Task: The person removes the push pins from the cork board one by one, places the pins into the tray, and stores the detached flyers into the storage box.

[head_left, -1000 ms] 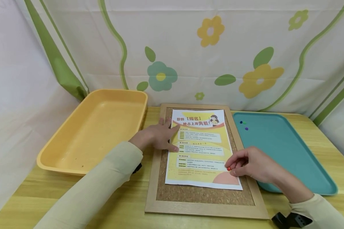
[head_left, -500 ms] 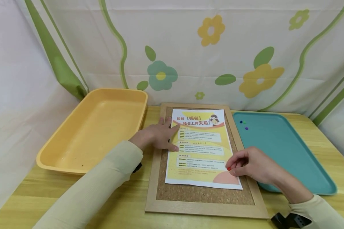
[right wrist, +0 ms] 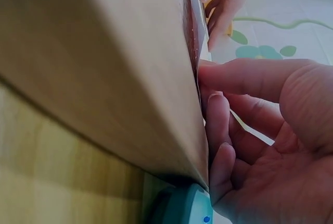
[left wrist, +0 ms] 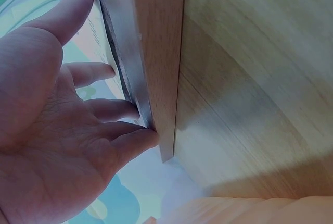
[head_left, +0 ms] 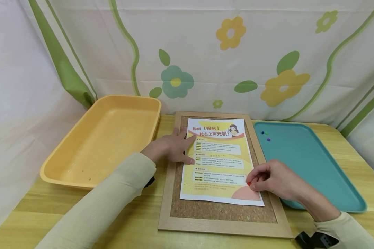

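Note:
A yellow and white printed poster [head_left: 218, 192] lies on a wood-framed cork board [head_left: 224, 211]. My left hand [head_left: 174, 148] rests with spread fingers on the poster's left edge and the board's left side. In the left wrist view, the fingertips of that left hand [left wrist: 67, 104] touch the frame and paper edge. Near the poster's lower right, my right hand [head_left: 275, 180] pinches a small red push pin [head_left: 249, 183] between thumb and forefinger, against the paper. Fingers of the right hand [right wrist: 265, 120] hide the pin in the right wrist view.
Left of the board stands a deep yellow tray [head_left: 99, 185]. A flat teal tray [head_left: 311, 166] lies to the right, partly beside the board's edge, with a purple push pin [head_left: 268, 140] and small blue and green ones. Behind hangs a flowered curtain [head_left: 202, 52].
Both hands keep nearly the same places on the poster and board. Slightly less of the red push pin shows between the right fingers than a second ago.

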The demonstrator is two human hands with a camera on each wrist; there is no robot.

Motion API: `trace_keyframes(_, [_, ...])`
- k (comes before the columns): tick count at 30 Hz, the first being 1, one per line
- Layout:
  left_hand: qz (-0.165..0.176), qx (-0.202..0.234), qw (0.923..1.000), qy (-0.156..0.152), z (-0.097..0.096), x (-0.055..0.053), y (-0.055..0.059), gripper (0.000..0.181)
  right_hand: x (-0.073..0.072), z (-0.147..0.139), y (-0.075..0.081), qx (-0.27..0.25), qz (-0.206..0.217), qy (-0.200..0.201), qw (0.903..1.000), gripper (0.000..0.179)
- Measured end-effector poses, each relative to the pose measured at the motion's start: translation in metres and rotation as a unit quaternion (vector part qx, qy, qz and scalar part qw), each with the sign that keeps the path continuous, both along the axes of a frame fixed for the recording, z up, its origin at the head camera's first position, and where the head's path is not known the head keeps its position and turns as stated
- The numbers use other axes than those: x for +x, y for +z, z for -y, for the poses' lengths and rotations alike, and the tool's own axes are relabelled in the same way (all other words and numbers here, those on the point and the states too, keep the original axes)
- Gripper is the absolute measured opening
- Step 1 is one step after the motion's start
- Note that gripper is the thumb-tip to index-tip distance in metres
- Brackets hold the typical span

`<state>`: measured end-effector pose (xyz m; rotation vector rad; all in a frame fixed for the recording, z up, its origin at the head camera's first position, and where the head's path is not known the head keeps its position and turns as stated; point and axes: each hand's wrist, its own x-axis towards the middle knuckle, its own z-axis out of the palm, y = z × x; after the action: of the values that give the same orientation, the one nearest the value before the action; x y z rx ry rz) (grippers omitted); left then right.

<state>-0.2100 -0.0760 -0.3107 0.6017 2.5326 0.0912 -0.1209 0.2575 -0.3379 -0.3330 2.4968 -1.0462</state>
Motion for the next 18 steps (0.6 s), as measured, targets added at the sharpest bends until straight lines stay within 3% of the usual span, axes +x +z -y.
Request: trace_keyframes(18, [-0.002,-0.001,1.0,-0.001,-0.0001,-0.0011,-0.0006,0.098,-0.0006,0.0024,0.0006,0.001,0.006,0.005,1.0,0.015])
